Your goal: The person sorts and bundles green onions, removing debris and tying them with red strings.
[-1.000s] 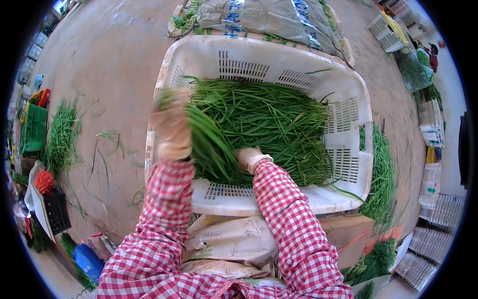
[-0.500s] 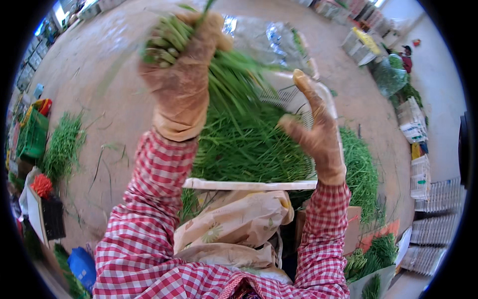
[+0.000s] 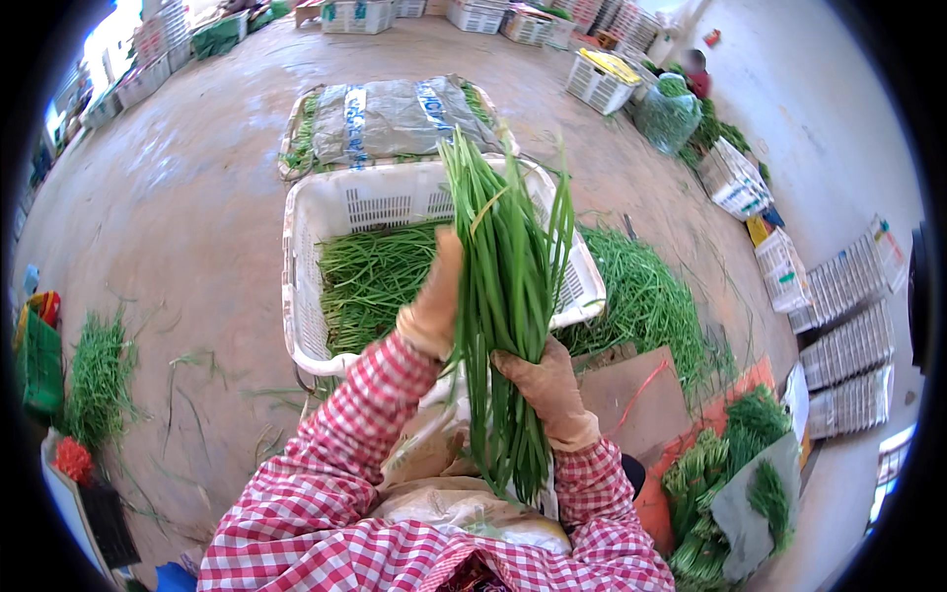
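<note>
Partly behind green bundle (image 3: 505, 266), left hand (image 3: 438, 288), grip unreadable; right fingers (image 3: 517, 370) clamped on the bundle.

Sleeves (image 3: 326, 444) are checked red and white, leaves (image 3: 508, 276) green, basket (image 3: 395, 180) white.

Brown floor (image 3: 187, 227) meets pale wall (image 3: 829, 158) — bright light (image 3: 105, 47) at upper left

The dusty brown floor (image 3: 197, 237) bears a heap of loose green stems (image 3: 99, 380) near its left edge and a broader pile (image 3: 646, 296) toward its right. White crates (image 3: 357, 16) line its far edge; an orange sheet (image 3: 653, 503) lies toward its near right corner.
</note>
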Available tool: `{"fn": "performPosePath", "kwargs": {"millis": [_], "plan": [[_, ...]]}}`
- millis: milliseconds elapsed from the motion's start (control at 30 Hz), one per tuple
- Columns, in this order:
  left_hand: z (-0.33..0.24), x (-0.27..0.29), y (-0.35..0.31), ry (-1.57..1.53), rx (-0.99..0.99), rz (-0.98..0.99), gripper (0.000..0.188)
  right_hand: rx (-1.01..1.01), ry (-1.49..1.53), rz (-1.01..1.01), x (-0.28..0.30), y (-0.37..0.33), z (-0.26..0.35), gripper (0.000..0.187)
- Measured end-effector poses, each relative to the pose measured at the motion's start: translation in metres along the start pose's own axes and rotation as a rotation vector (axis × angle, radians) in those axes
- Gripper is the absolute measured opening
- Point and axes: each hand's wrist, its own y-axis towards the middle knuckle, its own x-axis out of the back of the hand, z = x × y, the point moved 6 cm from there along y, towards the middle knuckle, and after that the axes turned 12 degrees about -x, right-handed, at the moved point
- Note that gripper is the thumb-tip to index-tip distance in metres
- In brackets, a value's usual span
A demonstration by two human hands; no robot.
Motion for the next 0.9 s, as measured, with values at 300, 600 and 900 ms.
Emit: {"fn": "performPosePath", "kwargs": {"millis": [300,600,900], "plan": [[-0.006,-0.013,-0.059,0.465,0.314,-0.133,0.055,0.215,-0.823,0.115,-0.043,-0.045,-0.027,0.055],[-0.021,-0.021,-0.189,0.206,0.880,-0.102,0.075,-0.095,0.947,0.321,0.009,-0.031,-0.087,0.057],[0.028,-0.027,-0.274,0.332,0.792,-0.593,0.049,-0.017,0.940,0.100,0.076,-0.009,-0.073,0.033]]}}
